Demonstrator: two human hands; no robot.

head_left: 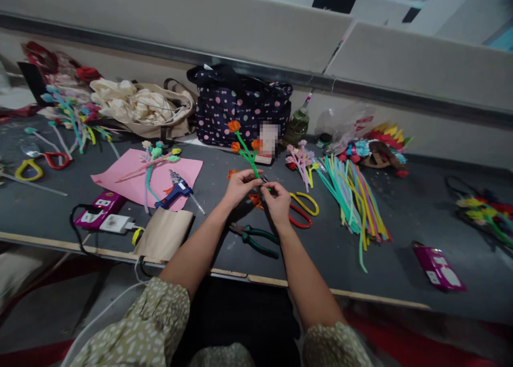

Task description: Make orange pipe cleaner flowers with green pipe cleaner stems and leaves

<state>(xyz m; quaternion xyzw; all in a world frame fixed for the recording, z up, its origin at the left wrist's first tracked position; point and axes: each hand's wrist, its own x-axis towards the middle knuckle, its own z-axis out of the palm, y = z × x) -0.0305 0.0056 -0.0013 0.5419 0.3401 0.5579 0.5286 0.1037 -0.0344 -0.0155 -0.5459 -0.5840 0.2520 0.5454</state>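
1. 6 o'clock from hands: green-handled pliers (259, 242) are lying on the table (328, 265).
2. Center: left hand (242, 187) is pinching the green flower stem (255, 167); right hand (277, 200) is closing its fingertips at the stem's lower end, hold on it unclear.
3. Stem's long axis is slanting up, blooms (234, 126) pointing to 11.
4. 1 o'clock: bottle (298, 125) is holding something green.
5. 11–12: dotted bag (228, 108) is standing, contents hidden.
6. 10: beige bag (182, 122) is holding cream fabric (150, 106).

Hands (245, 188) holding orange pipe-cleaner flowers (234, 126), green pliers (256, 239) below
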